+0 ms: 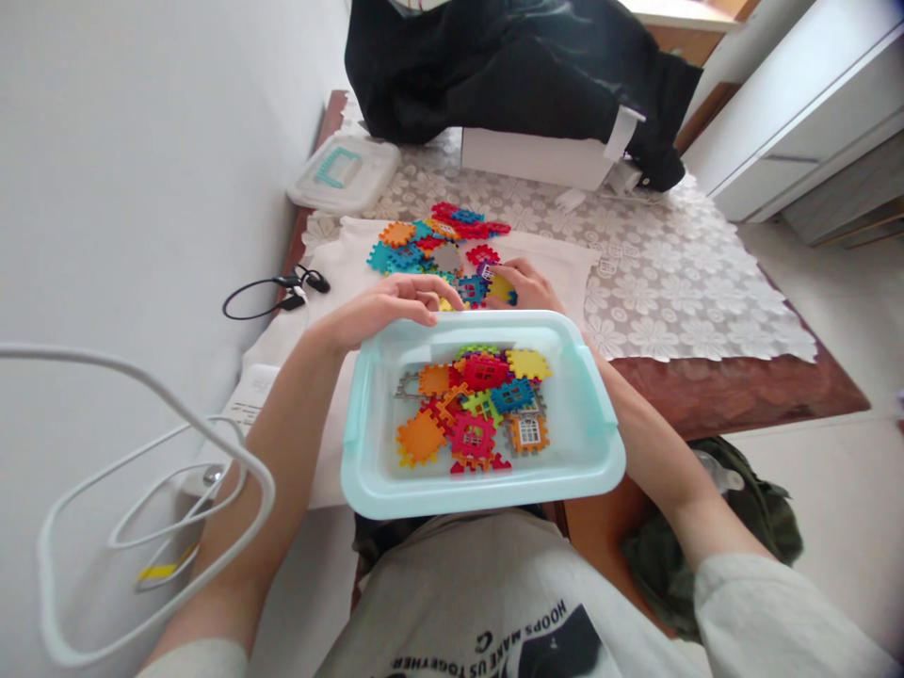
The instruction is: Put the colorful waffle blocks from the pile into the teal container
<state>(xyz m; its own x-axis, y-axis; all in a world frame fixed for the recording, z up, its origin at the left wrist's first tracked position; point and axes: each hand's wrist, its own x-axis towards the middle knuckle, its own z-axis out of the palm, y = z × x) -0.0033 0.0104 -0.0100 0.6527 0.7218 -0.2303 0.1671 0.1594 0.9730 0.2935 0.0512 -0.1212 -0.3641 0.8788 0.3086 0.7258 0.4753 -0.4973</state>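
Observation:
A pale turquoise plastic bin [484, 507] is close to my body, between my forearms. Inside it lie toothed plastic building tiles [473, 436] in orange, red, blue, green and yellow, some with window patterns. Beyond the bin, more tiles [406, 257] are heaped on a white cloth. My left hand [399, 306] is just past the bin's far rim, its index finger stretched over the near side of the heap and its other fingers curled. My right hand [529, 285] has its fingers bent around a yellow and blue building tile [501, 289] at the heap's right side; the bin partly hides this hand.
A clear lid with a turquoise handle [343, 171] lies at the back left by the wall. Black headphones [289, 287] rest left of the heap. A looped white cable [265, 499] hangs in the left foreground. Black cloth [508, 75] covers a white box behind.

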